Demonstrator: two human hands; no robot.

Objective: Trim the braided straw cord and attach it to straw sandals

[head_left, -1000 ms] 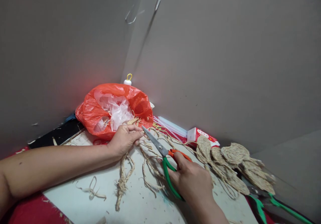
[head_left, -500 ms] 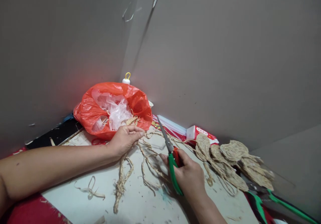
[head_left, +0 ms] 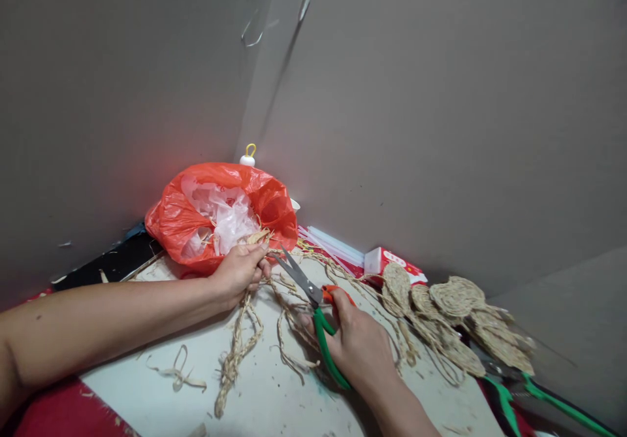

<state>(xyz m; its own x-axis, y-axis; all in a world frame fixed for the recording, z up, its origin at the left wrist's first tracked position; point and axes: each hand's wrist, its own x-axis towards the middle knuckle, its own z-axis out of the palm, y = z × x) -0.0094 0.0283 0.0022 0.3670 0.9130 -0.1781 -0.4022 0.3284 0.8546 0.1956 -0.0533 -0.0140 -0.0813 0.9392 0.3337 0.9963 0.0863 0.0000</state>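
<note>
My left hand (head_left: 241,272) pinches the braided straw cord (head_left: 238,352) just in front of the red plastic bag; loose lengths of the cord hang below it onto the white board. In my right hand (head_left: 360,342) are scissors (head_left: 306,283) with green and orange handles. Their blades are parted and point up-left, the tips close to my left fingertips and the cord. More straw strands (head_left: 289,313) lie between the two hands.
The red bag (head_left: 171,211) holds white plastic and straw. Woven straw pieces (head_left: 455,296) lie at the right, near a red and white box (head_left: 392,264) and green-handled shears (head_left: 563,401). Straw scraps (head_left: 179,375) rest on the white board (head_left: 274,404). Grey walls stand behind.
The scissors have moved left towards my left hand, and their blades have opened. My left hand has shifted slightly left with the cord.
</note>
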